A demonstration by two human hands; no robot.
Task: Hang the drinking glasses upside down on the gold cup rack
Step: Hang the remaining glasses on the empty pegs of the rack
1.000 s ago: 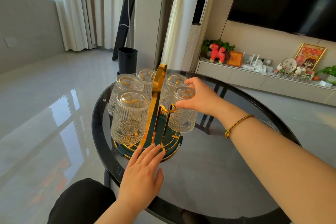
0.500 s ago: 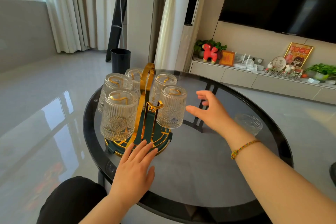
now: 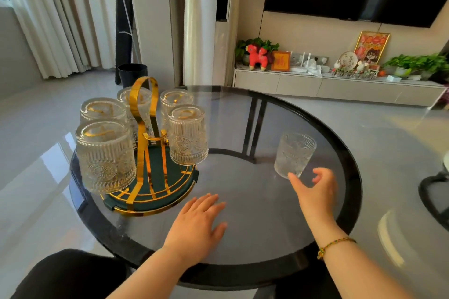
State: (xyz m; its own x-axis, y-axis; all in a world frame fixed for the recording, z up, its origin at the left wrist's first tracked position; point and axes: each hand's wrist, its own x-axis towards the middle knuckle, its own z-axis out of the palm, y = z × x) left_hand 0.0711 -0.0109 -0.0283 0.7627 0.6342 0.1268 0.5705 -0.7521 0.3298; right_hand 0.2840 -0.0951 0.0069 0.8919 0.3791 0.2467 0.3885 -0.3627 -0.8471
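On the left stands the gold cup rack (image 3: 143, 143) on its dark green round base, and five drinking glasses now hang on it upside down — two on the near left, two at the back either side of the tall handle loop, and one on the near right arm (image 3: 187, 137). That last one is the glass my right hand was seating a second ago; I have let go of it and it sits on its prong with nothing steadying it, rim just above the base.

My left hand (image 3: 196, 223) has slid back off the edge of the base and now lies flat on the glass worktop (image 3: 243, 201), fingers spread and holding nothing, a little apart from the rack.

Further right, my right hand (image 3: 313, 192) has swung away from the rack and across the worktop to the one glass left (image 3: 294, 158), which stands upright on the dark glass, well apart from the rack. My fingers are spread wide around its foot — thumb on the near left, the others curling to the right — close to it, but I cannot tell whether any tip touches yet. Nothing is gripped.

So I judge the task nearly done: one glass to go. It wants a firm hold low on the ribbed wall, a turn over, and then a free prong.
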